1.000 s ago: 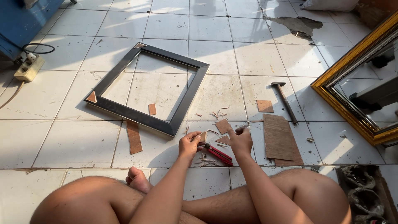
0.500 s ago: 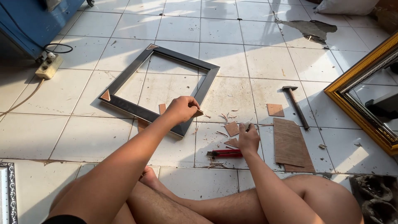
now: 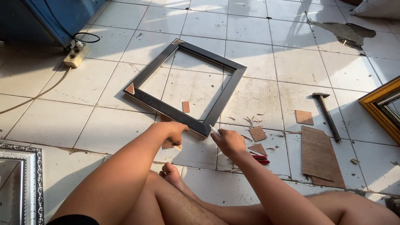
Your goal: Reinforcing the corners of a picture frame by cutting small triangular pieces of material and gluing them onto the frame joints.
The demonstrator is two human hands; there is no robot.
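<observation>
The black frame (image 3: 183,85) lies flat on the tiled floor (image 3: 54,121). The left hand (image 3: 174,132), fingers curled, touches its near edge. The right hand (image 3: 227,141), beside the near corner, pinches a small white object (image 3: 213,130).

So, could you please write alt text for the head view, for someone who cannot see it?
Seated on a tiled floor, a person holds the near corner of a black frame with the left hand, while the right hand brings a small white object, too small to identify, to that corner. Wood scraps, a hammer and a brown board lie to the right.
</observation>
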